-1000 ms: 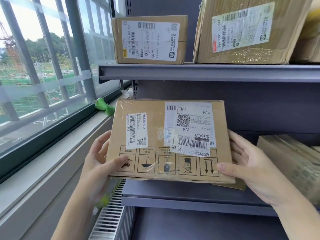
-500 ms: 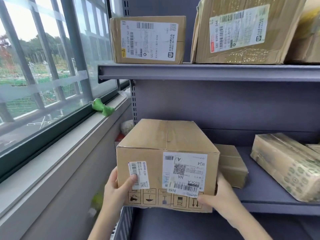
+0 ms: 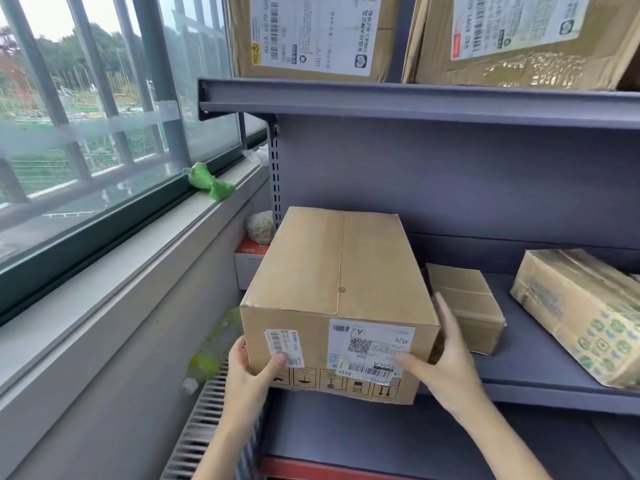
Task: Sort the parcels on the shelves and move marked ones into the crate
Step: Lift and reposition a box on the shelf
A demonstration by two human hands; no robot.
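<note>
While both our hands are clasping the big cardboard box [image 3: 341, 271], it is sitting at the left end of the middle shelf [image 3: 540, 382], its labelled front face overhanging the shelf's front edge toward us. Our left hand [image 3: 247, 372] is gripping the box's lower left corner at about 7 o'clock, the thumb pressing on the small barcode sticker [image 3: 284, 342]. Our right hand [image 3: 446, 368] is grasping the lower right corner at about 5 o'clock, the thumb lying across the large white label [image 3: 372, 344] and the fingers reaching up along the right side of the box. That label is reading upside down for us, as are the handling symbols printed under it.

At 3 o'clock from the box, just beside it and partly behind our right fingers, a small taped box [image 3: 467, 306] is resting on the same shelf. Farther toward 3 o'clock, a wrapped parcel with green print [image 3: 581, 313] is lying tilted at the frame's edge. At 12 o'clock, the upper shelf [image 3: 415, 102] is carrying two labelled boxes [image 3: 311, 32] side by side. At 10 o'clock, a green object [image 3: 209, 181] is lying on the window sill [image 3: 138, 251].
</note>
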